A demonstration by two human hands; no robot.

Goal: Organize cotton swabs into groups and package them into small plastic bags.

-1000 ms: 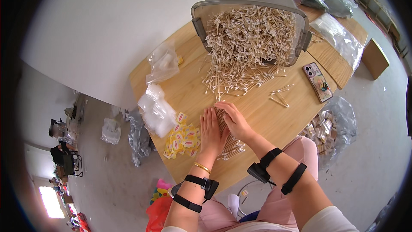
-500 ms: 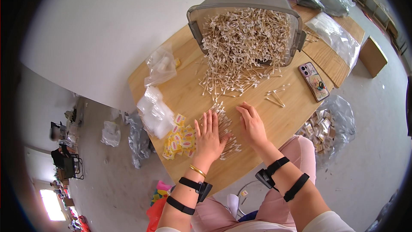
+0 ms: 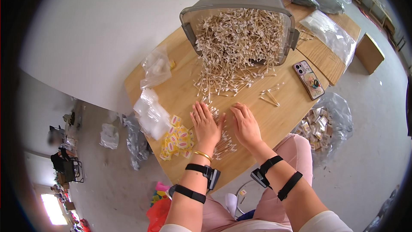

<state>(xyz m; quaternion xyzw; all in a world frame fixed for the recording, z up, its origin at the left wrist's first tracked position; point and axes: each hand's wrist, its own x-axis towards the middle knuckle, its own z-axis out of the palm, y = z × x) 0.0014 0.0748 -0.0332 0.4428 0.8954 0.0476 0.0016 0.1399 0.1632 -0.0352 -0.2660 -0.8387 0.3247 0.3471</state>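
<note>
A row of cotton swabs (image 3: 224, 147) lies on the wooden table (image 3: 253, 163), running between my hands. My left hand (image 3: 207, 125) rests along the row's left side, its fingers stretched out and its thumb reaching over the swabs. On the other side is my right hand (image 3: 246, 125), fingers extended and bent a little, palm down, nothing seen in it. Its fingertips come close to the swabs; whether they touch cannot be made out. Beyond both hands, a big heap of swabs (image 3: 240, 38) spills from a tipped grey plastic bin (image 3: 234, 0).
Small yellow-and-white packets (image 3: 176, 141) lie left of my left hand, beside clear plastic bags (image 3: 151, 114). A few loose swabs (image 3: 271, 96) and a phone (image 3: 309, 80) are at the right. Below the table's right edge, a clear bag (image 3: 339, 120) holds small packs.
My left hand has shifted from lying across the swabs to their left side, with its fingers angled further left. My right hand has moved slightly left, nearer the row.
</note>
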